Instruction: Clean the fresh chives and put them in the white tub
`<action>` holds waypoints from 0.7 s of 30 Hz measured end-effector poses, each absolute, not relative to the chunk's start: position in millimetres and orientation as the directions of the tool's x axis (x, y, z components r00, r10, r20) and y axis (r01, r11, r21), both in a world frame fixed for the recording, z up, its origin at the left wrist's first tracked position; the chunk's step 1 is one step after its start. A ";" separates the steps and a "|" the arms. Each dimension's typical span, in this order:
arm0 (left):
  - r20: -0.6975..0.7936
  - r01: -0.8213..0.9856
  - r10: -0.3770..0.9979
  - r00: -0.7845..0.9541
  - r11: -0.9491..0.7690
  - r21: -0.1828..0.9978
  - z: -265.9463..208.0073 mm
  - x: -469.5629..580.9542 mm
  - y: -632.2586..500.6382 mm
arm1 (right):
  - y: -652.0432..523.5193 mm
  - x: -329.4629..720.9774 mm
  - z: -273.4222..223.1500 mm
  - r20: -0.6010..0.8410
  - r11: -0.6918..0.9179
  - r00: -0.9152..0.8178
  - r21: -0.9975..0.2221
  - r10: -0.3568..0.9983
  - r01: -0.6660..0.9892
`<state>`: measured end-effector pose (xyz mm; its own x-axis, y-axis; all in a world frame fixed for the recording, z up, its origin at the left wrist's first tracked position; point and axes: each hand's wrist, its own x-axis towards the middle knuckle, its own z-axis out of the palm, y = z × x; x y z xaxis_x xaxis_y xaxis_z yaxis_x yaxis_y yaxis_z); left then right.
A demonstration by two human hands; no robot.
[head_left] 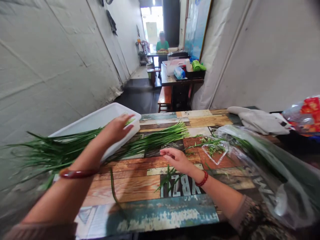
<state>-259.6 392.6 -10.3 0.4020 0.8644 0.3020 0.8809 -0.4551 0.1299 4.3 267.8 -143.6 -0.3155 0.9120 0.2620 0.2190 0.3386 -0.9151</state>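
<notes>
My left hand (116, 129) is over the near side of a white plastic tub (136, 128), fingers stretched and thumb apart. Beneath it a bunch of long green garlic chives (82, 141) lies in the tub, leaves hanging over the left end. A second bunch of chives (155, 138) rests on the table right of the tub, pale ends pointing right. Just in front of that bunch, my right hand (177, 159) hovers with loosely bent fingers and nothing visible in them. Loose green leaves (170, 178) lie below it.
A clear plastic bag (265, 166) with more chives covers the table's right side. Trimmings (212, 146) are scattered beside it. A pale cloth (260, 120) lies at the back right. Farther off are a bench (165, 95), a loaded table, and a seated person in green (162, 46).
</notes>
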 end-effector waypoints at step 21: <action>0.312 0.633 0.933 0.178 -0.351 0.690 -146.7 -182.0 315.6 | 303.2 64.6 -163.6 0.374 0.248 -0.065 -0.466 0.925 0.849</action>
<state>-182.0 315.6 -146.7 0.1779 0.9334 0.3115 0.6333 -0.3509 0.6898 64.6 303.2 -163.6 -0.0650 0.9250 0.3744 0.8492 0.2483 -0.4660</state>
